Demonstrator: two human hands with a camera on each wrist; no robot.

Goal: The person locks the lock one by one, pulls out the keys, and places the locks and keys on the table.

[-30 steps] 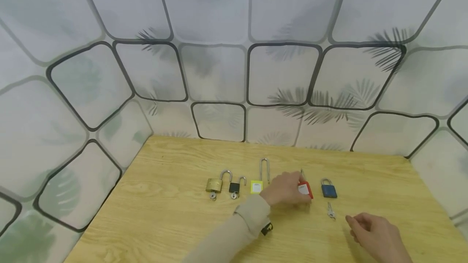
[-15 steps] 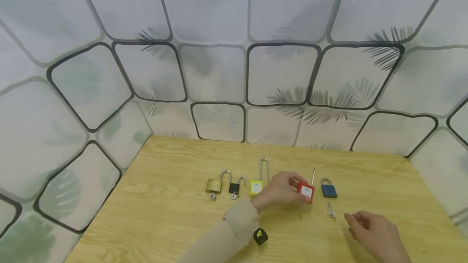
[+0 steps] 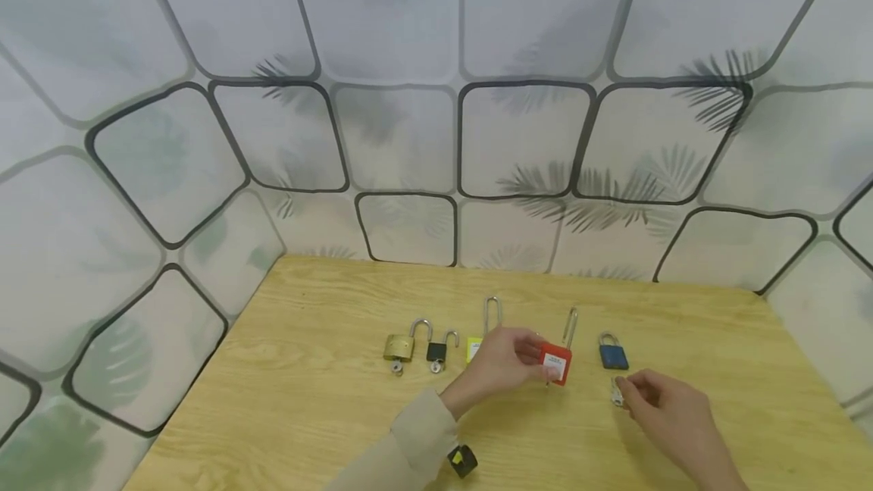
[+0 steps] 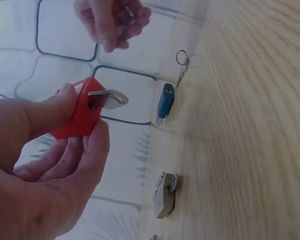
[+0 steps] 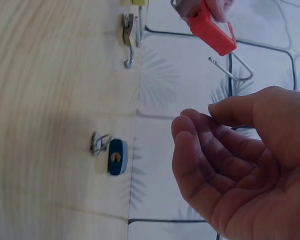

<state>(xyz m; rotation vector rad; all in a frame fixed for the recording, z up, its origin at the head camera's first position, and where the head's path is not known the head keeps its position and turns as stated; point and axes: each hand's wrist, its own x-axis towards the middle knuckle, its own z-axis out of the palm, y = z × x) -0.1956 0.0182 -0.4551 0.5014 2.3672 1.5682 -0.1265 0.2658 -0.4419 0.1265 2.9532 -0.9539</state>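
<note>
Bearings by the head view. Surface: wood-grained, below the work. Left hand: pinches the red padlock clear of the surface, thumb on its face, padlock at the hand's 3 o'clock. Right hand, at the padlock's 4 o'clock: loosely curled, holding nothing. Shackle: raised toward 1 o'clock, one end free. Key: projects from the base. Assessment: good handling calls for a firm body grip, fingers clear of the keyway, any key movement square to it.
</note>
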